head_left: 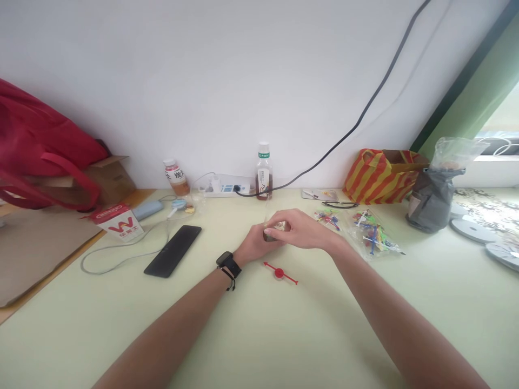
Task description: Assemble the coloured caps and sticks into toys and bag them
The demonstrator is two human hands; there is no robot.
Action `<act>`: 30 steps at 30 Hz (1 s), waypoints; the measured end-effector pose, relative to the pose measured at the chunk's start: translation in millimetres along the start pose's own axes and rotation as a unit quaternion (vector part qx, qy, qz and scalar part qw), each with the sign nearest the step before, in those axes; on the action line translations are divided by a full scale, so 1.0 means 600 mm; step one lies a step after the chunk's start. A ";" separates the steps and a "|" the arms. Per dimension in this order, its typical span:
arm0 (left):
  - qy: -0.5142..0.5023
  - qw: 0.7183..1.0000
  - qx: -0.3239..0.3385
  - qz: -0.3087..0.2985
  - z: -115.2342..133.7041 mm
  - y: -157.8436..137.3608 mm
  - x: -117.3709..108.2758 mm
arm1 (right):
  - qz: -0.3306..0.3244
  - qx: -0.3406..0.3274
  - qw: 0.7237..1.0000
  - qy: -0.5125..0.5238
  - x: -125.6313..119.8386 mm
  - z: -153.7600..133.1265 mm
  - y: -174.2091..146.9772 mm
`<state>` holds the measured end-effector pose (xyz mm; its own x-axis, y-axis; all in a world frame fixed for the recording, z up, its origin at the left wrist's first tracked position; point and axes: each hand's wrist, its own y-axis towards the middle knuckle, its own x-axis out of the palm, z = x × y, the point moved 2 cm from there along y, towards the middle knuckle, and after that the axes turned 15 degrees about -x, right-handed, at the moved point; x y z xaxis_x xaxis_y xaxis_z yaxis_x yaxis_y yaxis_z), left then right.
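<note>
Pinched between the right thumb and fingers, a small object (pixel 269 236) sits at the meeting of two bare hands above a pale tabletop (pixel 243 335); the left hand (pixel 259 241) appears closed around its near-left side, probably to steady it, while the right hand (pixel 298 228) arches over the top, seemingly for finer control; the fingers mask most of the piece, so its full shape cannot be told; a red arrow-shaped spinner (pixel 279 274) lies flat just in front of the hands, within easy reach of either, its round hub uppermost; clear bags of coloured plastic pieces (pixel 372 232) rest to the right, near the right forearm, perhaps so that parts stay sorted yet handy; a black phone (pixel 173 252) lies face-up to the left, beyond the watch (pixel 229 263) on the left wrist, apparently out of the working space; behind, a capped bottle (pixel 264 173) stands upright by the wall beside a white power strip (pixel 225 185), likely set there to spare the middle of the table.
</note>
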<state>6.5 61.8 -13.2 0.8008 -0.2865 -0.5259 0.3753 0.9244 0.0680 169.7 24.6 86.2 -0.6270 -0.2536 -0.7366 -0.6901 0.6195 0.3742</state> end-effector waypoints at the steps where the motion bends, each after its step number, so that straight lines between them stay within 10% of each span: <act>1: -0.002 1.000 -0.003 0.003 0.001 -0.001 0.000 | 0.010 -0.001 1.000 0.001 -0.001 0.000 0.000; 30: -0.009 1.000 -0.011 -0.025 0.007 -0.003 0.002 | 0.010 0.012 0.998 0.055 -0.003 0.006 -0.002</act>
<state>9.0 58.8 -10.2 0.7893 -0.3363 -0.5136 0.4044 0.9143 0.0227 173.0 26.8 84.8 -0.6779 -0.3201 -0.6618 -0.6684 0.6433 0.3735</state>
